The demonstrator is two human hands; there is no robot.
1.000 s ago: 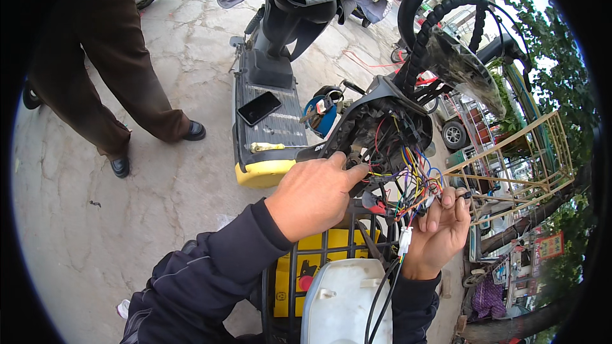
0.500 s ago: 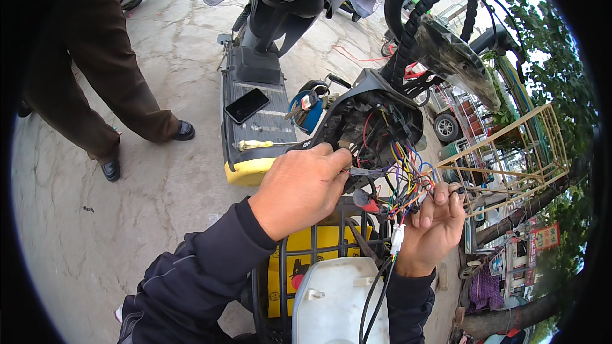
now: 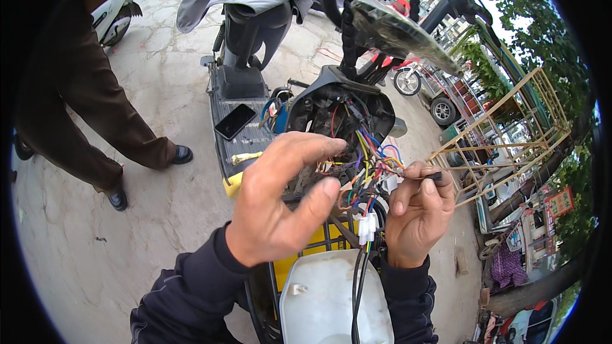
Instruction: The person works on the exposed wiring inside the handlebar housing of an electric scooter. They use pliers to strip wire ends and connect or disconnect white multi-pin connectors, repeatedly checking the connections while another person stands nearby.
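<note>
Just left of the wire bundle (image 3: 366,160), my left hand (image 3: 274,207) is open, its thumb and fingers apart with nothing between them. My right hand (image 3: 417,216) pinches a thin wire that ends in a small black connector (image 3: 435,176). Many coloured wires spill from the opened black front housing (image 3: 309,99) of an electric scooter. White plug connectors (image 3: 368,228) hang below the bundle, with black cables running down from them. A pale plastic cover (image 3: 338,293) lies nearest me, over the black wire basket (image 3: 326,242).
On the scooter's footboard lie a phone (image 3: 235,121) and a yellow-handled tool (image 3: 246,157). A person in brown trousers (image 3: 105,102) stands at the left. The handlebar and a plastic-wrapped part (image 3: 401,32) rise above the housing. A metal frame (image 3: 503,140) stands at the right.
My left hand has let go of the wires and opened, moving left and down. My right hand still pinches its wire. The view has shifted, so the scooter appears farther left.
</note>
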